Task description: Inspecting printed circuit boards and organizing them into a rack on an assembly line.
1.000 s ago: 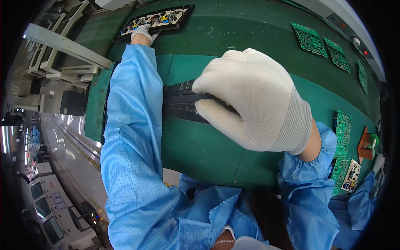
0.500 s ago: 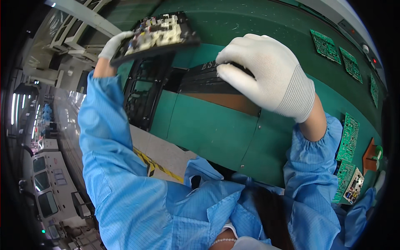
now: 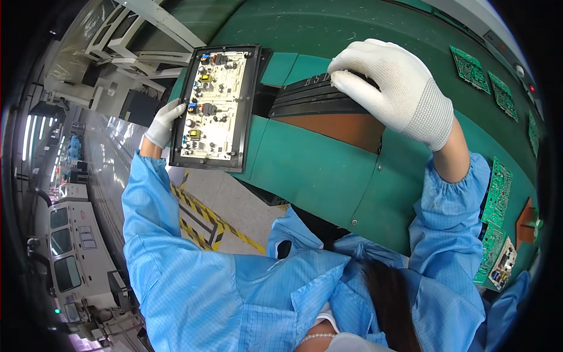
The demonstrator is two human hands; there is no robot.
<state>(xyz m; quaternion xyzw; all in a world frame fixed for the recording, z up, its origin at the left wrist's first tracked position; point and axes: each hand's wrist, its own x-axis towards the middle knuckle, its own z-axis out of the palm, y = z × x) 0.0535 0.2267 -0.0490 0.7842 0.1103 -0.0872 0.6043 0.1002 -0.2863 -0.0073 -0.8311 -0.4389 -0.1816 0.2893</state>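
Note:
My left hand [image 3: 165,124], in a white glove, grips the left edge of a black tray [image 3: 239,158]. In the tray's frame sit cream circuit boards [image 3: 220,117] with blue, yellow and black components facing up. The tray overlaps the left end of a green work surface. My right hand [image 3: 390,88], also gloved, hovers over or touches the far right part of a black ridged stack [image 3: 316,105]. Its fingers are bent and the thumb is drawn toward them; a dark gap shows between, and what they hold, if anything, is hidden.
A green conveyor belt [image 3: 305,23] runs along the far side, carrying green circuit boards [image 3: 469,69] on the right. More boards [image 3: 497,190] lie at the right edge beside a brown holder [image 3: 526,220]. A metal frame [image 3: 167,23] stands far left; yellow-black tape [image 3: 217,226] marks the floor.
The tray has swung from steeply tilted to nearly flat toward me, its boards now plainly visible. My left hand has come lower. My right hand keeps its pose near the black stack.

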